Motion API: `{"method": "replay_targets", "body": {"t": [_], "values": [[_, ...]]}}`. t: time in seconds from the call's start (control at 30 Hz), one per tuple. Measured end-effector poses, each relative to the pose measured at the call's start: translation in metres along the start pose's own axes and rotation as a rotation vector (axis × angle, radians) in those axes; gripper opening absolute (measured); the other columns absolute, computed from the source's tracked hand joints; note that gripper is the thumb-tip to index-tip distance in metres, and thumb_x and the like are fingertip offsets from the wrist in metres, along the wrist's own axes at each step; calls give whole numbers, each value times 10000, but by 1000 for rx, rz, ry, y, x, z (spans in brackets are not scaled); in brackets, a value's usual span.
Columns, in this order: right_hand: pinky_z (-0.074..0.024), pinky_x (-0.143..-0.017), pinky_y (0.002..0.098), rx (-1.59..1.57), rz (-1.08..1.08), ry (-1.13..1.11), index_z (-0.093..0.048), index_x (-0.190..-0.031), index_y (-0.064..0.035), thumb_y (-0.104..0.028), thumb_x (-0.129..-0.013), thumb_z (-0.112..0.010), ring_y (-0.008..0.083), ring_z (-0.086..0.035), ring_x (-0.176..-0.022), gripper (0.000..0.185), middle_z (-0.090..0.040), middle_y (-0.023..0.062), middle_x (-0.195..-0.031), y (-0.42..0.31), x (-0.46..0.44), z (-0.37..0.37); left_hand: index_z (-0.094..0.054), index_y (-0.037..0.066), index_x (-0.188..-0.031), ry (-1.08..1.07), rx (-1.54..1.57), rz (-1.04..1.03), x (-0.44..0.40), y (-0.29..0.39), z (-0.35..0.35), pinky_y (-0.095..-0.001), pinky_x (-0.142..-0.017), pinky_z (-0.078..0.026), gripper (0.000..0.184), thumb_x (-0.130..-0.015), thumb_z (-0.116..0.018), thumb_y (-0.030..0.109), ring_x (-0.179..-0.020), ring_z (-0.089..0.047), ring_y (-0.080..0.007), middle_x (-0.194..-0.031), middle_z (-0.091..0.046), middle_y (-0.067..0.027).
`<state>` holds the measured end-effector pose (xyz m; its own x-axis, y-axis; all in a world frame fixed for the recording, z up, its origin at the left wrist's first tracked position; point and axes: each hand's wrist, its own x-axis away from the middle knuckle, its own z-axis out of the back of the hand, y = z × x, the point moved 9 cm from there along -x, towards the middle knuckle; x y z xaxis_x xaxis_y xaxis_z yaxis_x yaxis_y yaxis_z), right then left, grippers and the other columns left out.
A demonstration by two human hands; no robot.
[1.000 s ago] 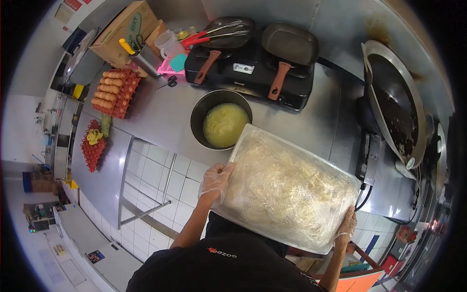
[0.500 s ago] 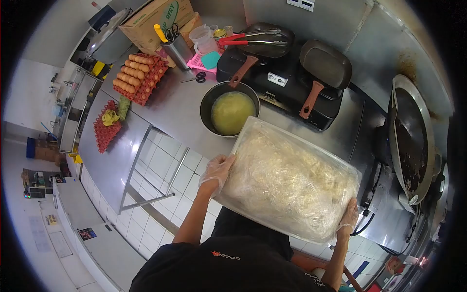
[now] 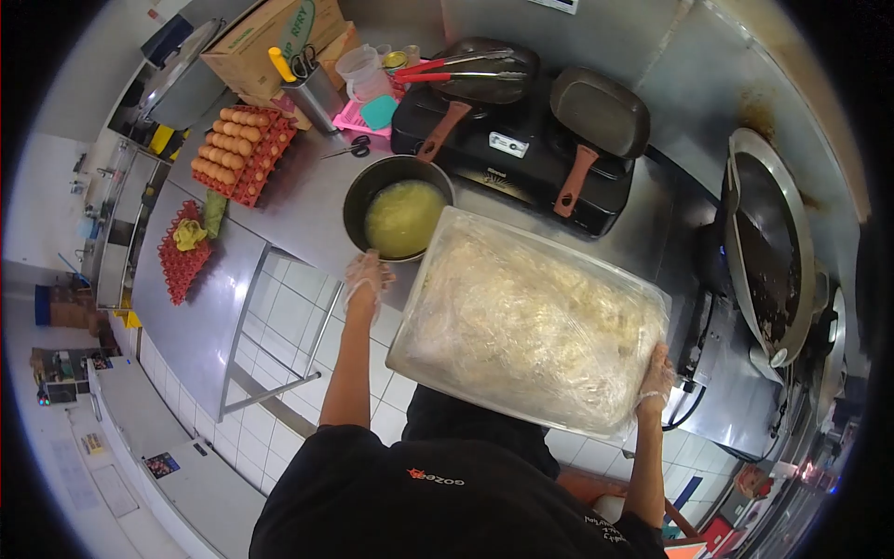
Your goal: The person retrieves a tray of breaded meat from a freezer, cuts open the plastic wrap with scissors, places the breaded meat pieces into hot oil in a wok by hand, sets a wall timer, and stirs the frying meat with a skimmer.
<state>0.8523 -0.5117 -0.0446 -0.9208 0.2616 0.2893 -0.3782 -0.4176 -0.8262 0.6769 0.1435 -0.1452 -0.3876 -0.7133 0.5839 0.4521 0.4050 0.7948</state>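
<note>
A large rectangular tray (image 3: 643,287), wrapped over in clear film, holds a pale yellowish, lumpy mass. It rests against the counter's front edge and reaches out toward my body. My right hand (image 3: 657,374), in a clear plastic glove, grips the tray's right side. My left hand (image 3: 370,279), gloved too, is off the tray, its fingers closed at the near rim of a dark pot (image 3: 354,210). Cloudy yellow liquid (image 3: 406,219) fills part of the pot and sits toward its right side. The fingertips on the rim are partly hidden.
Behind the pot stands a black two-burner stove (image 3: 503,163) with two square pans and red-handled tongs (image 3: 456,70). Stacked egg trays (image 3: 244,154) and scissors (image 3: 349,147) lie left. A big wok (image 3: 773,252) stands right. Below is a gap showing floor tiles.
My left hand has let go of the tray and moved up to the pot. The pot has shifted slightly left, and its liquid has swayed. My right hand stays on the tray.
</note>
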Motion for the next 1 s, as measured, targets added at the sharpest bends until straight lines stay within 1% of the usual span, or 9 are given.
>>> {"method": "replay_targets", "body": {"t": [0.07,0.2,0.27,0.53,0.6,0.83,0.9,0.93,1.0], "values": [[-515,-802,322,-45,3,-15,-686,-1158,45,-535,-1103,-529,155,-628,-900,604,-727,79,-1024,-6,5,-10,-601,63,-1136,32,62,-51,-4,9,23,-292,-556,-508,311,-1052,-597,363,-682,-707,-212,-925,-684,-107],[-520,-906,339,-103,-56,-86,-644,-1301,61,-642,-1054,-551,204,-642,-1026,751,-713,135,-1154,3,-5,-24,-603,48,-1248,13,149,-1,38,-13,40,-408,-861,-555,496,-1068,-510,501,-1063,-705,-274,-1162,-668,-149],[-522,-910,330,-139,-109,-84,-630,-1327,65,-643,-1046,-566,196,-646,-1034,765,-711,127,-1174,5,0,-31,-592,43,-1302,18,56,130,69,-42,52,-464,-1039,-468,564,-1063,-461,536,-1219,-622,-274,-1311,-646,-166],[-507,-841,320,-141,-47,-138,-686,-1204,31,-605,-1072,-553,171,-608,-924,663,-714,95,-1047,-11,-15,-62,-620,23,-1334,470,-402,-189,136,-6,44,-385,-1073,-415,614,-1064,-474,554,-1197,-583,-278,-1341,-641,-154],[-506,-827,312,-177,-47,-130,-687,-1153,25,-600,-1067,-566,158,-609,-910,643,-708,86,-1022,-21,-15,-69,-648,24,-1219,242,101,15,119,-12,28,-371,-996,-439,568,-1057,-517,552,-1070,-584,-255,-1197,-676,-131],[-534,-846,331,-127,53,-86,-679,-1206,36,-623,-1053,-572,182,-658,-942,684,-723,97,-1095,-54,-7,-72,-654,44,-1014,350,44,-48,98,-5,29,-384,-914,-445,544,-1055,-534,573,-934,-555,-238,-978,-651,-96],[-533,-852,337,-165,41,-109,-679,-1217,35,-628,-1051,-570,187,-658,-948,692,-725,99,-1100,-45,-18,-75,-446,31,-1594,59,-23,106,77,-29,14,-346,-1196,-344,783,-1079,-429,619,-1422,-511,-303,-1577,-527,-166],[-532,-859,342,-204,22,-115,-679,-1227,34,-634,-1050,-567,193,-659,-954,699,-727,101,-1105,-40,-23,-77,-446,31,-1594,86,-7,110,73,-39,12,-346,-1196,-344,783,-1079,-429,619,-1422,-511,-303,-1577,-527,-166],[-526,-884,339,-175,-15,-132,-680,-1223,32,-643,-1048,-562,188,-654,-977,707,-722,98,-1114,-47,-19,-81,-566,25,-1253,402,-144,-155,81,-28,37,-381,-980,-423,631,-1070,-470,621,-1078,-536,-286,-1187,-597,-127]]}}
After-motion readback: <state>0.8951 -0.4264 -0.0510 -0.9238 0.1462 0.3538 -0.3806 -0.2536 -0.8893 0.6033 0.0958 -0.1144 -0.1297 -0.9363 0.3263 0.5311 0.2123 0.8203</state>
